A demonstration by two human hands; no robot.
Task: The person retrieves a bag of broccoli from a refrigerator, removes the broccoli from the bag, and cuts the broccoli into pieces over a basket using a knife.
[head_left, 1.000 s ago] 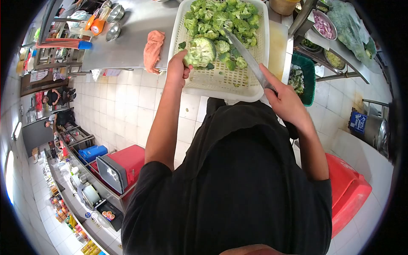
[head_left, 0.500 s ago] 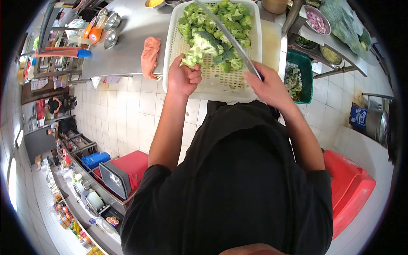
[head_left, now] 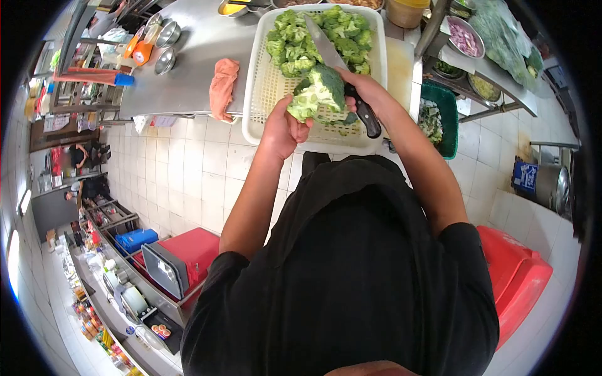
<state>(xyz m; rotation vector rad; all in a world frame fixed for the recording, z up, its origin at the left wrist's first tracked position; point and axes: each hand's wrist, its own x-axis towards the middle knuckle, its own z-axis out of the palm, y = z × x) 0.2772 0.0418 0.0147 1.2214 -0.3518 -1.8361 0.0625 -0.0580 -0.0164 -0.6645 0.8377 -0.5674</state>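
Note:
My left hand is closed on the stem side of a large broccoli head, above the near part of a white perforated basket. In my right hand is a knife, its dark handle under the palm and its blade pointing away over the basket. The fingers of that hand are beside the right side of the broccoli head. Many cut broccoli florets fill the far part of the basket.
A pink cloth lies on the steel table left of the basket. On the right are a cutting board, a green bin of scraps and a bowl of chopped onion. Metal bowls stand at the left.
The knife swung up and leftward, then its blade came down over the basket. My right hand moved left to the broccoli head, which my left hand still holds, now turned and slightly farther right.

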